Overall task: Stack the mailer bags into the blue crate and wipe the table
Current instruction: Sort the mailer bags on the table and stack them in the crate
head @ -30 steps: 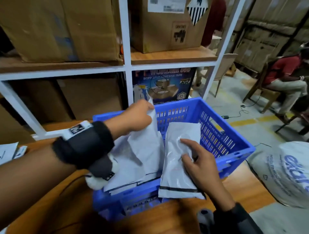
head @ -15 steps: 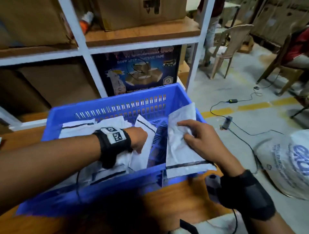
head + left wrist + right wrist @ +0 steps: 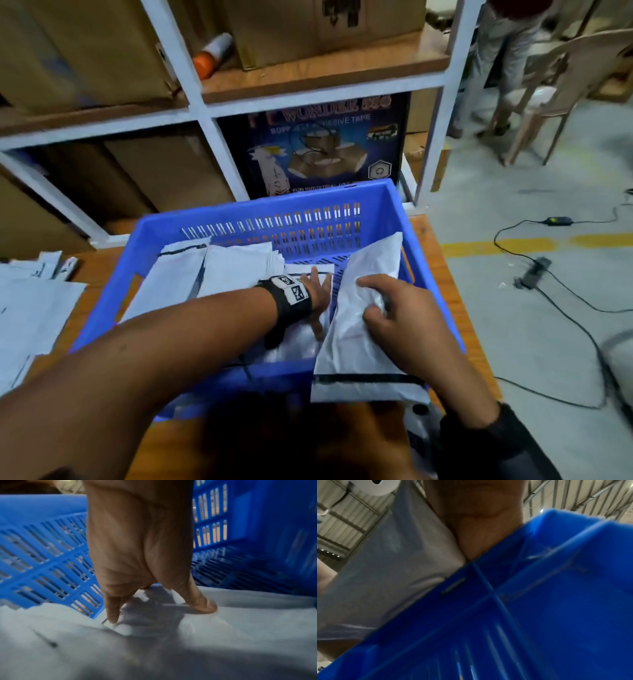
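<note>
Head view: a blue crate (image 3: 239, 219) with slotted walls sits on a wooden table (image 3: 442, 260) in front of white shelving stacked with cardboard boxes. Several white mailer bags (image 3: 236, 270) lie flat inside the crate. The left hand (image 3: 317, 291) reaches into the crate, fingers straight and spread, pressing down on those bags; its grip is wide and holds nothing. The right hand (image 3: 400, 308) pinches a crumpled white mailer bag (image 3: 359, 346) that leans over the crate's near right rim, its black-striped end hanging outside the near wall. More loose bags (image 3: 30, 308) lie on the table to the left of the crate. A plastic chair (image 3: 561, 89) and cables are on the floor to the right.

Left wrist view: the left hand (image 3: 140, 545) points down, fingertips (image 3: 204, 605) touching the grey-white bags (image 3: 240, 628) on the crate's floor, with the slotted crate wall (image 3: 42, 545) behind.

Right wrist view: blurred; the right hand (image 3: 481, 520) holds the bag (image 3: 399, 574) against the crate's outer rim (image 3: 539, 588).
</note>
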